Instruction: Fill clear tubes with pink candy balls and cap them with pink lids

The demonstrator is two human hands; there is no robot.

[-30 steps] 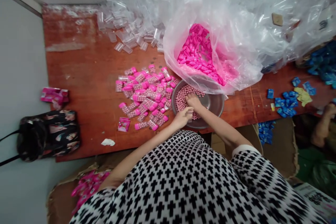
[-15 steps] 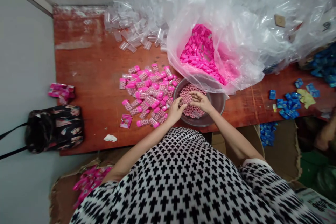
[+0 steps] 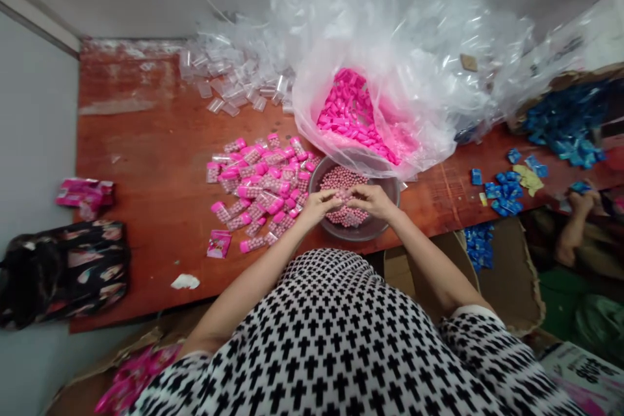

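Note:
Over a grey bowl (image 3: pixel 392 194) of small pink balls (image 3: pixel 336 177), my left hand (image 3: pixel 318 205) and my right hand (image 3: pixel 374 201) meet with curled fingers. Between the fingertips is a small clear container of pink balls (image 3: pixel 344 195), gripped from both sides and partly hidden. To the left of the bowl lies a pile of small clear bottles with pink caps (image 3: pixel 266 185), filled with the same balls. Behind the bowl, its rim overlapped by the plastic, an open clear bag (image 3: pixel 307 101) holds many loose pink caps (image 3: pixel 348 107).
Clear tubes (image 3: pixel 234 88) lie at the back of the wooden table (image 3: pixel 146 182). A pink packet (image 3: pixel 219 244) and a white scrap (image 3: pixel 185 281) are on the left, near a dark patterned bag (image 3: pixel 92 266). Blue packets (image 3: pixel 507 192) lie right, near another person's hand (image 3: pixel 582 201).
My view has shifted, so the table sits lower and further left. Both hands stay over the bowl, with the container now more covered by the fingers. Another person's hand has come into view.

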